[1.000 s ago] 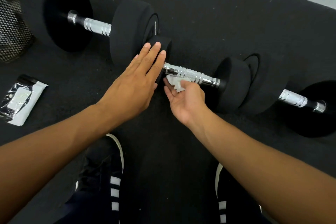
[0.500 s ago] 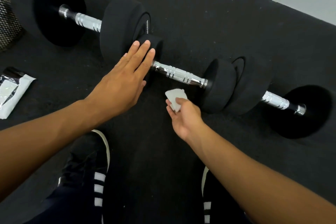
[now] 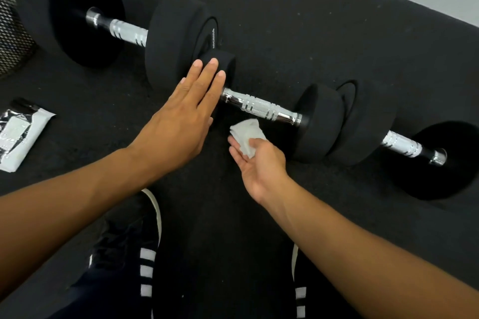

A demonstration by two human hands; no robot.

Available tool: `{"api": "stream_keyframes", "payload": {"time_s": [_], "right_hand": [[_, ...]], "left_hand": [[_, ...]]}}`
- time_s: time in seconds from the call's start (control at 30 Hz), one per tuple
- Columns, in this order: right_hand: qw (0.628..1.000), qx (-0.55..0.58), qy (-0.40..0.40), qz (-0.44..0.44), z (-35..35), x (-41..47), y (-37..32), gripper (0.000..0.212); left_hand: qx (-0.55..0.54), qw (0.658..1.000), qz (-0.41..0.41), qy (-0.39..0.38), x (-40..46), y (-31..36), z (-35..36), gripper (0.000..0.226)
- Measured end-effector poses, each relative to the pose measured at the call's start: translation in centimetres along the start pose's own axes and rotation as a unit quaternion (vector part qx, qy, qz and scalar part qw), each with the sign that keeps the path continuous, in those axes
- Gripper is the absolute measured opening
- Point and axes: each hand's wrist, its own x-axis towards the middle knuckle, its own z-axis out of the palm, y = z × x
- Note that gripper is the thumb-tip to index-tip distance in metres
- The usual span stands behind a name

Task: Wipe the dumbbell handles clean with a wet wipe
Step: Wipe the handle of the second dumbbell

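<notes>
Drawn back off the middle handle (image 3: 260, 107) since a second ago, wet wipe (image 3: 246, 137) now just near of it, apart. Far left: wipes packet (image 3: 19, 132) on black mat (image 3: 285, 21), left dumbbell handle (image 3: 128, 32). Left hand (image 3: 181, 116) flat, fingers straight, pressing the middle dumbbell's left head (image 3: 220, 62) steady. Right hand (image 3: 255, 160) palm up, thumb pinching wipe. Right handle (image 3: 401, 144) untouched. Probably regripping between strokes; next, wrapping wipe round the bar again.

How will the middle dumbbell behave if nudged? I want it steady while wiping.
The middle dumbbell has round ends, so it would probably roll on the mat. The left hand lies flat on one end, likely steadying it. It looks heavy for its size.
</notes>
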Motion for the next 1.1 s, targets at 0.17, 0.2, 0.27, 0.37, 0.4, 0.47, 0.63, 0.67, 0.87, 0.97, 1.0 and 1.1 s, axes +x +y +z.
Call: {"api": "stream_keyframes", "payload": {"time_s": [0.17,0.2,0.27,0.37,0.4,0.47,0.63,0.67,0.87,0.97,1.0,1.1], "right_hand": [[0.995,0.063,0.049,-0.051,2.8,2.8,-2.0,0.041],[0.993,0.083,0.055,-0.056,3.1,2.8,-2.4,0.042],[0.992,0.103,0.053,-0.055,2.8,2.0,-2.5,0.043],[0.989,0.140,0.037,-0.039,1.5,0.7,-2.0,0.041],[0.987,0.153,0.032,-0.034,1.2,0.3,-1.9,0.041],[0.984,0.171,0.033,-0.033,1.1,-0.3,-1.7,0.040],[0.986,0.097,0.121,-0.058,1.9,-0.7,-1.2,0.038],[0.985,0.078,0.137,-0.064,2.1,-0.6,-1.4,0.037],[0.979,0.096,0.161,-0.082,3.8,0.0,-3.2,0.039],[0.978,0.102,0.162,-0.086,3.3,-0.8,-2.5,0.044],[0.977,0.101,0.162,-0.091,2.9,-1.6,-2.2,0.047],[0.981,0.101,0.126,-0.105,1.4,-3.7,-1.0,0.047]], "left_hand": [[0.013,1.000,0.005,0.000,0.2,-0.1,0.1,0.077],[0.013,1.000,0.005,-0.002,0.2,-0.1,0.1,0.077],[0.007,1.000,0.003,-0.004,0.2,-0.2,0.0,0.077],[-0.002,1.000,0.000,-0.002,0.1,-0.2,0.0,0.078],[-0.005,1.000,0.002,-0.003,0.0,-0.1,0.1,0.078],[-0.010,1.000,0.001,-0.004,-0.1,-0.2,0.1,0.078],[-0.012,1.000,-0.003,-0.005,-0.1,-0.1,0.0,0.079],[-0.010,1.000,-0.003,-0.005,0.0,-0.1,0.0,0.079],[0.001,1.000,-0.001,-0.009,0.2,-0.1,-0.1,0.079],[0.008,1.000,-0.003,-0.008,0.2,-0.2,0.0,0.079],[0.008,1.000,-0.004,-0.008,0.1,-0.2,-0.1,0.079],[0.013,1.000,-0.005,-0.005,0.0,-0.1,-0.1,0.078]]}}
